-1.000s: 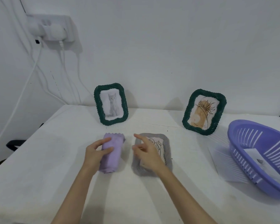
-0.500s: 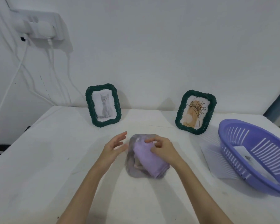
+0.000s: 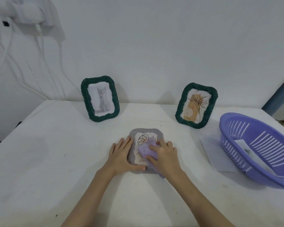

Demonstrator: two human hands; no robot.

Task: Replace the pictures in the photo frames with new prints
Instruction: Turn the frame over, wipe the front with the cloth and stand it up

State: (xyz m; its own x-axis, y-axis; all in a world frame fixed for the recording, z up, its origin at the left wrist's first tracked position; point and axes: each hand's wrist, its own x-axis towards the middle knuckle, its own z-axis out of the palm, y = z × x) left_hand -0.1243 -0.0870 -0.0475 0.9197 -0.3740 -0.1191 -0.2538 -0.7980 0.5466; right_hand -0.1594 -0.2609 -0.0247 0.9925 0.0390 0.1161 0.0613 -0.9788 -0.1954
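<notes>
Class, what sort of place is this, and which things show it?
Probably a home craft corner: a white-covered table against a plain wall, a wall socket with trailing cables, and a purple plastic basket.

- Grey frame (image 3: 142,132) lies flat on the white table (image 3: 56,161), a line-drawn print showing in it.
- Left hand (image 3: 121,155) rests flat on the frame's left edge, fingers straight.
- Right hand (image 3: 165,155) presses a folded lilac cloth (image 3: 146,149) onto the print.
- Two green woven frames stand at the wall: cat picture (image 3: 100,98), plant picture (image 3: 196,105).
- Purple basket (image 3: 259,149) at right holds paper.
</notes>
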